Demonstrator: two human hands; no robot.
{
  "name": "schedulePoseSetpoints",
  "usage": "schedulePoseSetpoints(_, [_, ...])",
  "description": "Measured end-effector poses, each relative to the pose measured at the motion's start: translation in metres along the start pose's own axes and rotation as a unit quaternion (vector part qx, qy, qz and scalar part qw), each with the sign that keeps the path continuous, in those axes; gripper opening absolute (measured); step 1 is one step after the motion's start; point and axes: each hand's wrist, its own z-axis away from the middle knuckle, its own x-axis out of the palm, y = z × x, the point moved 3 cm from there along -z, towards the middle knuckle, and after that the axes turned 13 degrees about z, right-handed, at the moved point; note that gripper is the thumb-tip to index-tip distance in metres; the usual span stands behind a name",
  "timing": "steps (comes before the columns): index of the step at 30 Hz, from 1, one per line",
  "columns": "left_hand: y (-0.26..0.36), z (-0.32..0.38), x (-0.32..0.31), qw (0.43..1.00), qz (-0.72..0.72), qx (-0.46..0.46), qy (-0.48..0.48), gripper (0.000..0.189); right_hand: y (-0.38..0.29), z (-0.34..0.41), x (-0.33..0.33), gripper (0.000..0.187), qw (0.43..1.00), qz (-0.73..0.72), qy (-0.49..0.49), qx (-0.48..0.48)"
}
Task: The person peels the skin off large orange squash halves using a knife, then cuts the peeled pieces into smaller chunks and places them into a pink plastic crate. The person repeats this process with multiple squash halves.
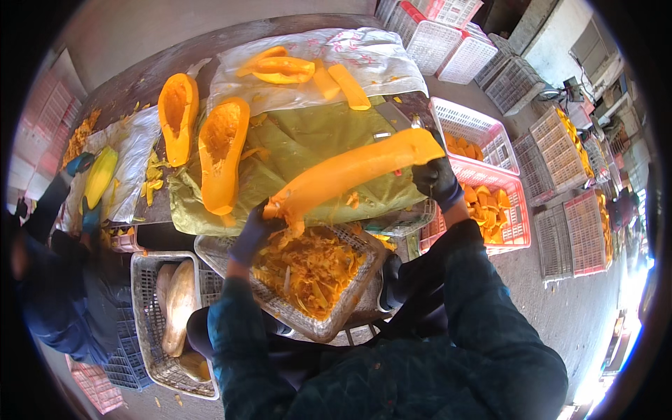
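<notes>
A long peeled piece of orange squash [352,168] spans the space between my two gloved hands. My left hand [257,233] grips its lower end, where stringy pulp hangs down. At the narrow far end, my right hand [438,176] holds it from the right. Under my left hand sits a plastic crate [325,331] heaped with peelings and pulp [310,273]. Two hollowed squash halves, one nearer [223,157] and one farther left [178,118], lie on the table beyond. Green sheeting [310,128] covers the table beneath the held piece.
More peeled pieces [283,69] lie on white sacking [362,52]. Right of me, a red crate [517,210] and a white-pink crate [467,118] hold cut chunks. At left, a co-worker's gloved hand [90,215] touches a partly peeled squash [101,176]. Unpeeled squash [178,310] fill a crate [139,315].
</notes>
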Motion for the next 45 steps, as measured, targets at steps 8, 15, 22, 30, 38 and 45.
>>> schedulePoseSetpoints(8, [-0.002, -0.109, -0.057, 0.989, -0.046, 0.056, 0.130, 0.054, 0.017, 0.025, 0.045, 0.033, 0.943, 0.167, 0.044, -0.285])
schedulePoseSetpoints(15, [-0.014, -0.053, 0.004, 0.881, -0.340, 0.090, 0.318, 0.051, 0.053, 0.074, 0.131, 0.024, 0.858, -0.357, -0.129, 0.346])
schedulePoseSetpoints(22, [-0.105, 0.038, 0.090, 0.883, 0.427, -0.197, 0.002, 0.046, 0.001, 0.142, 0.227, 0.025, 0.941, -0.253, -0.056, 0.218])
schedulePoseSetpoints(30, [-0.107, 0.055, 0.072, 0.826, 0.525, -0.165, 0.121, 0.039, -0.045, 0.112, 0.179, 0.016, 0.924, 0.227, 0.028, -0.305])
schedulePoseSetpoints(38, [-0.060, 0.075, 0.063, 0.905, 0.375, -0.133, 0.153, 0.042, -0.156, -0.056, 0.191, 0.017, 0.853, 0.450, 0.086, -0.250])
schedulePoseSetpoints(45, [-0.040, 0.088, 0.073, 0.886, 0.401, -0.148, 0.180, 0.050, -0.167, -0.061, 0.220, 0.020, 0.816, 0.408, -0.057, -0.405])
